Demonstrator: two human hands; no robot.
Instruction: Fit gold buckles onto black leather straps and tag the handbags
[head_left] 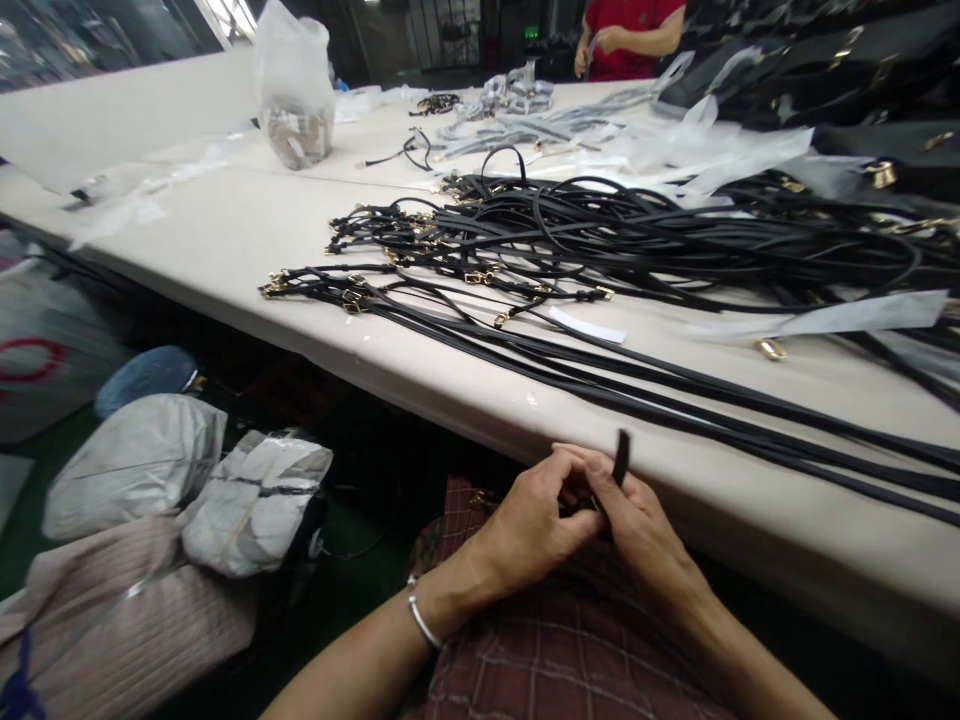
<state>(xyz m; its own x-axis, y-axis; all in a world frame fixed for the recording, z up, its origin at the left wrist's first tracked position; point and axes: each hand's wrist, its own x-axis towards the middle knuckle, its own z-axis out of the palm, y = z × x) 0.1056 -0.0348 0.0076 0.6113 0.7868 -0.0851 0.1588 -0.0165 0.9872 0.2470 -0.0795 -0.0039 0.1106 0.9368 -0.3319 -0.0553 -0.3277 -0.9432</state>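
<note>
Both my hands meet over my lap, just off the table's near edge. A black strap point(621, 458) pokes up between the thumb and fingers of my right hand point(634, 510), which is closed on it. My left hand point(541, 515) is closed right beside it, fingers curled inward against the same strap. What lies inside the fingers is mostly hidden. On the table in front of me, several long black straps point(570, 365) with gold buckles point(352, 300) run side by side toward the right. Behind them lies a big tangled heap of black straps point(637, 235).
The pale table point(225, 240) stretches ahead. A plastic bag point(296, 90) stands at its back left, and clear wrapping point(750, 150) lies behind the heap. A gold clasp point(771, 349) sits at right. Wrapped bundles point(251, 500) rest at lower left. A person in red point(630, 40) works beyond.
</note>
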